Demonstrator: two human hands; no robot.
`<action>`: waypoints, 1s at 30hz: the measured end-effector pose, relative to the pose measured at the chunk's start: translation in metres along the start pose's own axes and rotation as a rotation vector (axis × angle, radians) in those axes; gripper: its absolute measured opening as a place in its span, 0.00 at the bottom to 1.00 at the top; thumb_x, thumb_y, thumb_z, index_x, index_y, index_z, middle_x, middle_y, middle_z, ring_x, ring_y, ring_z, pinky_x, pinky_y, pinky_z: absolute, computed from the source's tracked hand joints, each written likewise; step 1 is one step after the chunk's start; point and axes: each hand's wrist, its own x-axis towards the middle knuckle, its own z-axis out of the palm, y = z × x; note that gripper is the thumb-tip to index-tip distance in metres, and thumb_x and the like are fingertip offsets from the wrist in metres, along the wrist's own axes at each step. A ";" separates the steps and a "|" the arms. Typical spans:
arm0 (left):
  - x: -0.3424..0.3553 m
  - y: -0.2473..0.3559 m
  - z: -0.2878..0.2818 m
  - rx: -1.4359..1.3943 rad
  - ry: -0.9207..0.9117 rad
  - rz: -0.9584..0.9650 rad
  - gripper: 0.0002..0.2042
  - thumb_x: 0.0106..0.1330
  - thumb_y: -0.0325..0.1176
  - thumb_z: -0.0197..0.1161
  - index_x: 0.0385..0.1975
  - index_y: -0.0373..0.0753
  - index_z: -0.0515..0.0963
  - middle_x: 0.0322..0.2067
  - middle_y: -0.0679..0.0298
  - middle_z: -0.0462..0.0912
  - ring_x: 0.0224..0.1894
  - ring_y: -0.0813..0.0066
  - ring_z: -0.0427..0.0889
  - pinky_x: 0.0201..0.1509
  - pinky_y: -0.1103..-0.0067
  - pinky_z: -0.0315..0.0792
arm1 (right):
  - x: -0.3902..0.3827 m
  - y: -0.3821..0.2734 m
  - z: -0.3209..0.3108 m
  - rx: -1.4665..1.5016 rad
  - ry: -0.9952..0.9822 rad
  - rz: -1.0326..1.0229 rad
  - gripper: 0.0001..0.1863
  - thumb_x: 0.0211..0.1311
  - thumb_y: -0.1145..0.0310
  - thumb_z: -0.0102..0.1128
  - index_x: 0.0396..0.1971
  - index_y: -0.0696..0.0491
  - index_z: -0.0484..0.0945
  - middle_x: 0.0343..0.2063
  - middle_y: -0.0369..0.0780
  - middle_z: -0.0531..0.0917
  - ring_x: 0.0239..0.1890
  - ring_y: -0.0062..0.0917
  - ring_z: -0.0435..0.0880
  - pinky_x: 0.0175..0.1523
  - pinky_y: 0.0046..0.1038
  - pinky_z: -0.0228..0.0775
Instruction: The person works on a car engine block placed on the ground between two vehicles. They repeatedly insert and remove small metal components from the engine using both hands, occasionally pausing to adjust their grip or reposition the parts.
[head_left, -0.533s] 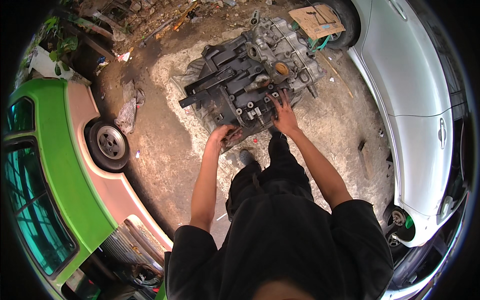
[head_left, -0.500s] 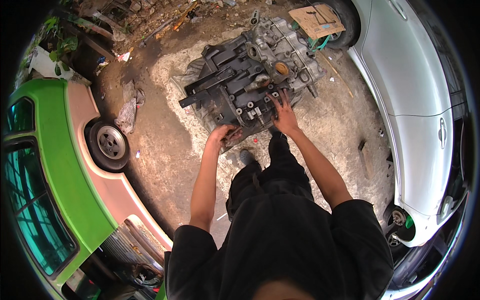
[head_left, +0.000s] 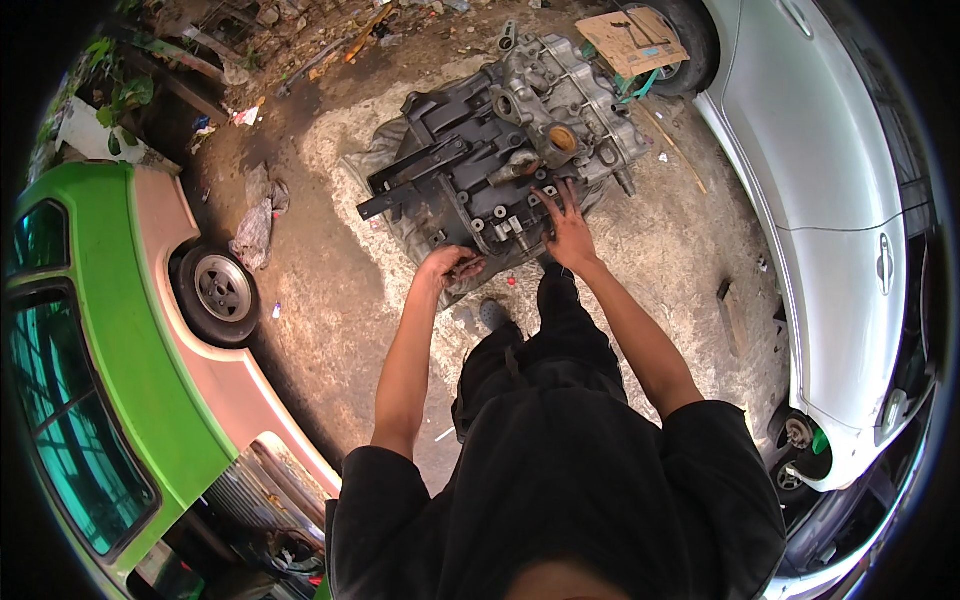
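A car engine lies on the ground in front of my feet, its black cover toward me and its bare grey metal part at the far right. At its near left edge is my left hand, the fingers curled in together; whatever they may hold is too small to make out. My right hand rests on the near side of the black cover with its fingers spread, holding nothing. Between the two hands, round bolt seats and a small metal fitting show on the cover.
A green and pink vehicle stands at the left, a silver car at the right. A wooden board with a dark tool on it sits at the far right. A crumpled cloth and a piece of wood lie on the ground.
My left forearm has swung slightly outward to the left, and the fingers of that hand have shifted a little. My right hand stays in place on the engine.
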 end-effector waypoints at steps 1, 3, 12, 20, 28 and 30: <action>0.000 0.000 -0.001 0.017 -0.016 0.004 0.11 0.72 0.26 0.56 0.45 0.23 0.79 0.44 0.47 0.85 0.44 0.62 0.88 0.41 0.77 0.87 | 0.000 0.000 0.001 -0.006 0.008 -0.004 0.50 0.53 0.73 0.68 0.75 0.27 0.54 0.78 0.40 0.47 0.81 0.42 0.39 0.78 0.44 0.58; -0.001 0.002 -0.006 0.049 -0.049 0.006 0.10 0.72 0.26 0.56 0.44 0.25 0.80 0.43 0.49 0.86 0.43 0.64 0.88 0.40 0.78 0.86 | 0.000 0.000 0.001 -0.001 0.004 0.001 0.51 0.53 0.73 0.68 0.75 0.27 0.54 0.78 0.40 0.47 0.81 0.42 0.39 0.78 0.44 0.60; -0.011 0.013 0.002 0.046 -0.013 -0.006 0.12 0.73 0.31 0.56 0.42 0.27 0.81 0.41 0.50 0.87 0.40 0.66 0.88 0.33 0.81 0.80 | 0.000 -0.001 0.002 0.015 0.011 0.018 0.51 0.52 0.74 0.67 0.74 0.26 0.55 0.77 0.40 0.48 0.81 0.43 0.40 0.76 0.45 0.63; -0.007 0.016 -0.002 0.092 -0.133 0.008 0.12 0.71 0.32 0.56 0.37 0.26 0.80 0.35 0.48 0.87 0.26 0.69 0.81 0.23 0.80 0.72 | 0.000 -0.003 0.002 0.024 0.022 0.016 0.50 0.51 0.75 0.66 0.74 0.28 0.56 0.77 0.40 0.48 0.81 0.44 0.40 0.78 0.46 0.59; -0.025 -0.011 0.016 0.061 -0.080 0.199 0.08 0.69 0.29 0.58 0.34 0.28 0.79 0.28 0.56 0.83 0.23 0.71 0.78 0.26 0.76 0.72 | 0.000 -0.004 0.002 0.040 0.037 0.009 0.49 0.52 0.75 0.66 0.74 0.29 0.56 0.77 0.41 0.47 0.81 0.45 0.40 0.79 0.46 0.57; -0.032 -0.014 0.022 0.040 -0.064 0.224 0.08 0.68 0.27 0.58 0.32 0.29 0.79 0.26 0.57 0.82 0.23 0.71 0.79 0.26 0.76 0.73 | 0.000 -0.004 0.002 0.048 0.032 0.010 0.49 0.52 0.75 0.66 0.74 0.28 0.57 0.77 0.42 0.48 0.81 0.45 0.40 0.79 0.45 0.56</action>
